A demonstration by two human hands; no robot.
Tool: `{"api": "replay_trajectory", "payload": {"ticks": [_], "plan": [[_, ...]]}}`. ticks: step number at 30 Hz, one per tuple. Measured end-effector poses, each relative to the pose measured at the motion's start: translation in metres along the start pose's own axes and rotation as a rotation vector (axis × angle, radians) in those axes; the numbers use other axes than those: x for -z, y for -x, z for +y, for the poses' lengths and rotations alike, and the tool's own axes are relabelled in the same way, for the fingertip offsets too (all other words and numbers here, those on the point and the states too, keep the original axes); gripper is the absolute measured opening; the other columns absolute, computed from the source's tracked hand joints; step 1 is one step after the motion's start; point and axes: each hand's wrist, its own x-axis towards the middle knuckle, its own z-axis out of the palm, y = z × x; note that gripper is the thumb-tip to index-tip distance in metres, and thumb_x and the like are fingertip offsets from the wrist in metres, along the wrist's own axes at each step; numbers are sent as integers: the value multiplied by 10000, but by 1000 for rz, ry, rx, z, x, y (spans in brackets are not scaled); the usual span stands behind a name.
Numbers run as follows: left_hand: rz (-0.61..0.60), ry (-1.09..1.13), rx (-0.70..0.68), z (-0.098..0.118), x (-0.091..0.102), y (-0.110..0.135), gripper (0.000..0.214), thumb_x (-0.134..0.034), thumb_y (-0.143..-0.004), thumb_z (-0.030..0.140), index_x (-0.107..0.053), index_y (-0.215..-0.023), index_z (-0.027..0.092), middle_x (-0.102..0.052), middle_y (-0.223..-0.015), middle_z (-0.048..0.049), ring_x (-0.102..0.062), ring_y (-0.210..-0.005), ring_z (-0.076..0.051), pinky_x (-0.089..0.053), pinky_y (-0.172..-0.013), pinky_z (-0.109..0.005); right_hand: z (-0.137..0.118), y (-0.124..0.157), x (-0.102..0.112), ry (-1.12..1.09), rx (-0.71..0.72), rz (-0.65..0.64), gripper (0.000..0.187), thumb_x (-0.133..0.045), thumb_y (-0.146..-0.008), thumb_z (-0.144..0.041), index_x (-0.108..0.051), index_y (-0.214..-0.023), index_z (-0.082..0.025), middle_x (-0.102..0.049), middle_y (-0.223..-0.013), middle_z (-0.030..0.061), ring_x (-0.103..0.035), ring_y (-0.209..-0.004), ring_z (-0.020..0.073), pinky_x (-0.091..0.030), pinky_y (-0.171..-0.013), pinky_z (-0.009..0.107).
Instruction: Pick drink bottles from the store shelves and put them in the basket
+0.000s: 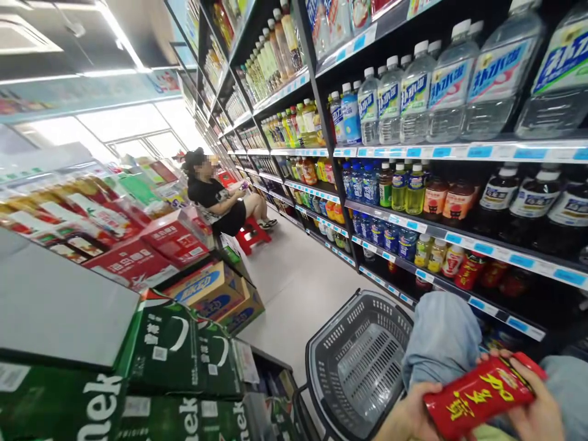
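- We hold a red bottle (478, 395) with yellow lettering across our lap, low at the right of the view and tipped almost flat, cap end towards the right.
- Our left hand (404, 416) closes its grip around the bottle's lower end, and our right hand (537, 410) wraps the cap end with the fingers (508, 356) curled over the top. Both grips are occupied with this one bottle.
- The bottle is off the drinks shelves (459, 151), which stand to our right packed with water, tea and juice. We judge the picking-up part as done.
- A grey shopping basket (316, 349) sits on the floor (298, 282) just to the left of our knee (441, 337), its mouth facing us. As far as we can see, its inside shows only grey mesh.
- The bottle is near the basket but apart from it, neither over its mouth nor inside. In our judgement, whatever handling involves the basket is not yet done.
- We cannot tell from which shelf row the bottle comes, though red bottles of a similar kind stand on a lower row.
- To our left are stacked green cartons (179, 349). Further down the aisle another person (215, 199) sits on a red stool (250, 236), well apart from our hands.
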Motion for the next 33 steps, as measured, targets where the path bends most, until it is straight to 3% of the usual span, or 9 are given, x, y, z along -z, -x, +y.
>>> {"api": "replay_trajectory", "payload": {"ticks": [4,8,10,15,22,28,33], "plan": [[39,44,144,18,-15,4,772,-473,-767,715,-795,-1257,213,-709,-1075,-210,-643,-775,-340,-434,-870,-656,-2,-6,6,-30,31,15,352,-890,-575,-293,-742,-891,-247,-782,-880,8,-750,-706,245,-675,-860,527],[86,76,25,39,-37,13,672,-586,-793,668,-736,-1342,312,-695,-1354,-172,-672,-1226,-437,-306,-1149,-690,-6,-1,3,-86,42,13,350,-899,-558,-296,-743,-866,-239,-782,-853,5,-765,-730,260,-664,-917,559],[108,101,-30,46,-45,15,645,-670,-785,665,-697,-1360,373,-700,-1387,-148,-635,-1324,-459,-254,-1182,-714,-9,2,0,-119,46,15,356,-906,-543,-296,-738,-851,-238,-778,-836,-3,-769,-740,261,-672,-902,546],[123,113,-47,54,-56,14,760,-786,-691,705,-680,-1367,375,-704,-1397,-160,-606,-1371,-483,-270,-1164,-735,-10,2,-1,-136,70,29,425,-930,-539,-310,-752,-919,-246,-784,-833,-14,-774,-723,249,-694,-836,503],[132,87,-140,53,-56,19,851,-911,-567,549,-660,-1374,444,-672,-1444,-120,-663,-1284,-468,-400,-1075,-696,-19,1,-4,-23,125,24,611,-1026,-513,-335,-737,-1042,-241,-749,-754,-45,-785,-733,223,-687,-683,330],[118,122,-97,37,-40,6,982,-1001,-418,444,-643,-1332,438,-736,-1261,-97,-745,-1089,-437,-424,-985,-670,-30,7,-5,67,125,-7,528,-1046,-514,-392,-682,-852,-216,-717,-705,-30,-776,-717,236,-668,-641,315],[107,133,-65,30,-30,4,896,-959,-488,521,-650,-1322,416,-738,-1250,-89,-765,-880,-340,-484,-901,-593,-28,8,-4,88,144,-109,448,-1021,-584,-416,-655,-748,-217,-671,-691,-28,-747,-754,203,-645,-674,274]]}}
